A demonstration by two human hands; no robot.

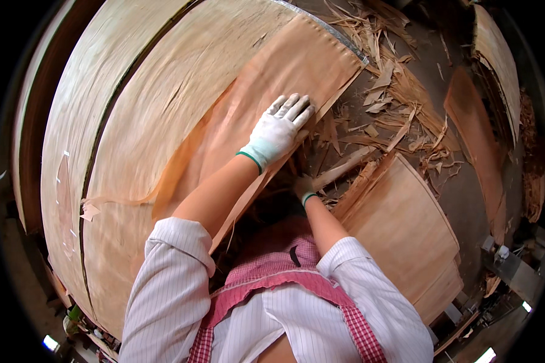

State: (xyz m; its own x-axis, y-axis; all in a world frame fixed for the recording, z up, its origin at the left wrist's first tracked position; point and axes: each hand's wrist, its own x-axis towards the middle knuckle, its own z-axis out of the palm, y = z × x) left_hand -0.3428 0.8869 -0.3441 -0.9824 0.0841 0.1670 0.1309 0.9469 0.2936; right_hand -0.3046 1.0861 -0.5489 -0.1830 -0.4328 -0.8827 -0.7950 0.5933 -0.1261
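My left hand [280, 128], in a white glove with a green cuff, lies on a thin reddish wood veneer sheet [266, 72] close to its right edge. Its fingers are stretched forward and hold nothing. Beneath that sheet is a broad stack of pale veneer [157, 103]. Lower down and to the right, my right hand [304, 186], also gloved, reaches into the shadow between the reddish sheet's edge and a second veneer stack [406, 212]. Its fingers are too dark and hidden to show whether they grip anything.
Torn veneer strips [406, 97] litter the dark floor ahead and to the right. A long reddish veneer piece [475, 130] lies farther right, beside another stack [496, 60]. At left, a narrow dark gap [106, 130] divides the pale wood. A metal fixture [515, 266] stands at lower right.
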